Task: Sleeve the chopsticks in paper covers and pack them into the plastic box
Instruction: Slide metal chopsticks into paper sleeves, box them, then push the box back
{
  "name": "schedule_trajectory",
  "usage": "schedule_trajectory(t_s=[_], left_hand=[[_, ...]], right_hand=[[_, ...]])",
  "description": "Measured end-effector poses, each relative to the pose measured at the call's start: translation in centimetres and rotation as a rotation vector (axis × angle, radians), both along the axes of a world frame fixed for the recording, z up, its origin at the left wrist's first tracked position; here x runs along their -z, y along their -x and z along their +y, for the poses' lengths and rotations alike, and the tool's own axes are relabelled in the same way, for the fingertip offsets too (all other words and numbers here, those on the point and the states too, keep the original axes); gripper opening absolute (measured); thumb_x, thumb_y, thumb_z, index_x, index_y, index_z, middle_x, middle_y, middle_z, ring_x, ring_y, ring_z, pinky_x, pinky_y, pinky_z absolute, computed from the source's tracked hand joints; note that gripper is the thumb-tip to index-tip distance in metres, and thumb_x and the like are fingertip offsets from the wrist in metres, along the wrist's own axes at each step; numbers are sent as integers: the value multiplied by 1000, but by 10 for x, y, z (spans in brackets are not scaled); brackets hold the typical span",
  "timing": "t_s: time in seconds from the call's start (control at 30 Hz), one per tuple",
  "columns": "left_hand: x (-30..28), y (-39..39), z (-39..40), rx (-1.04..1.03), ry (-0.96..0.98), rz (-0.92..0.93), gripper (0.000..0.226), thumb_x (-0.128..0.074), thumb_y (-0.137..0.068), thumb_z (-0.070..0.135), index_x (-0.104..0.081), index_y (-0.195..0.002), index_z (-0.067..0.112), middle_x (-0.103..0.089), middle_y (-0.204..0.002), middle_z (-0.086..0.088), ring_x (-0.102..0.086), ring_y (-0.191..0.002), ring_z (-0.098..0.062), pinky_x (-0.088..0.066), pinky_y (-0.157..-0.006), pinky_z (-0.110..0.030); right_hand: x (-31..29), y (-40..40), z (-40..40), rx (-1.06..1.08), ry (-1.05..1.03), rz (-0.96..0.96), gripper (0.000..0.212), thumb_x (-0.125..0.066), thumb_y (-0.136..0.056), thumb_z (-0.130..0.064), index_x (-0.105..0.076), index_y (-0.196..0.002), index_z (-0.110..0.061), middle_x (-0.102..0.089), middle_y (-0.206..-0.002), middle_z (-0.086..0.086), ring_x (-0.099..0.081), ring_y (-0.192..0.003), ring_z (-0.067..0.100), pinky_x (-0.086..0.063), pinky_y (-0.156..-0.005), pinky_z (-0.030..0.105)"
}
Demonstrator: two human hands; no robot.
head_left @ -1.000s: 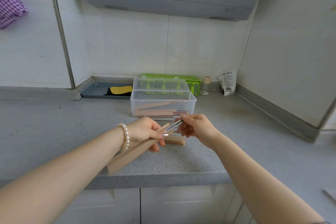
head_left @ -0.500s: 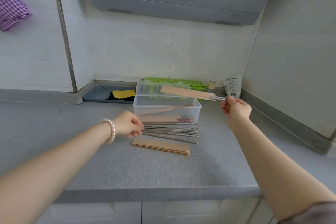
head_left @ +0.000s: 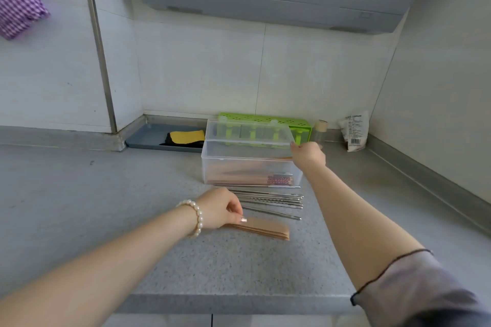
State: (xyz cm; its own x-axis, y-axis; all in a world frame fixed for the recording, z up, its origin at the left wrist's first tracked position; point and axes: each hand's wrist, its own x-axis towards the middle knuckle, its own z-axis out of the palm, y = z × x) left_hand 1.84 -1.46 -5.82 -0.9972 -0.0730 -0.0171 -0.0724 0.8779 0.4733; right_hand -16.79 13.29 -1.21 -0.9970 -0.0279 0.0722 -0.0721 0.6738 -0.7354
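Observation:
A clear plastic box (head_left: pixel 212 167) stands on the grey counter with its lid (head_left: pixel 249 130) tipped up behind it; sleeved chopsticks lie inside. At the box's right end, my right hand (head_left: pixel 308 154) grips a sleeved pair of chopsticks (head_left: pixel 283 158), whose brown paper end pokes over the box. Several bare metal chopsticks (head_left: pixel 273 199) lie in front of the box. Nearer to me sits a flat stack of brown paper covers (head_left: pixel 268 229). My left hand (head_left: pixel 221 208) has curled fingers and pinches the stack's left end with the thumb on top.
Behind the box are a green perforated rack (head_left: pixel 301 127), a small jar (head_left: pixel 320 130) and a white packet (head_left: pixel 354 131). A grey tray (head_left: pixel 144 138) with a yellow and black cloth sits back left. A washer front hangs overhead. The counter's front edge runs below my forearms.
My right hand has carried the sleeved pair from beside my left hand up and right, then down to the box's right end. My left hand let go and dropped onto the cover stack.

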Motion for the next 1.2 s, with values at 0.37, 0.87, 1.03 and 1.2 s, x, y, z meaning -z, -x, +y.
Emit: schedule_trajectory(t_s=[0.37, 0.87, 1.03, 1.2], left_hand=[[8, 5, 7, 16, 63, -5, 39, -74, -75, 32, -65, -110, 18, -61, -109, 5, -52, -89, -7, -43, -84, -19], [6, -4, 12, -35, -1, -32, 36, -83, -64, 28, -57, -89, 23, -54, -93, 8, -52, -86, -10, -45, -76, -21], [7, -7, 15, -43, 7, -10, 29, -80, -68, 26, -55, -82, 25, -53, -93, 8, -53, -88, -11, -46, -78, -23], [10, -6, 15, -50, -3, -26, 46, -83, -63, 31, -58, -101, 22, -56, -98, 6, -54, -88, -10, -49, -83, -26]], right_hand=[[46, -44, 42, -431, -129, 119, 10, -68, -83, -16, -69, -91, -10, -53, -67, -7, -49, -66, 11, -40, -62, 23], [65, -62, 63, -593, -220, 25, 10, -75, -76, -21, -70, -80, -13, -57, -68, -10, -49, -65, 5, -37, -57, 14], [69, -64, 65, -561, -217, 75, 8, -66, -85, -18, -67, -85, -11, -60, -80, -3, -53, -77, 13, -40, -70, 22], [62, -69, 73, -513, 80, 16, 13, -61, -88, -12, -58, -75, -13, -63, -69, 1, -52, -60, 11, -43, -56, 16]])
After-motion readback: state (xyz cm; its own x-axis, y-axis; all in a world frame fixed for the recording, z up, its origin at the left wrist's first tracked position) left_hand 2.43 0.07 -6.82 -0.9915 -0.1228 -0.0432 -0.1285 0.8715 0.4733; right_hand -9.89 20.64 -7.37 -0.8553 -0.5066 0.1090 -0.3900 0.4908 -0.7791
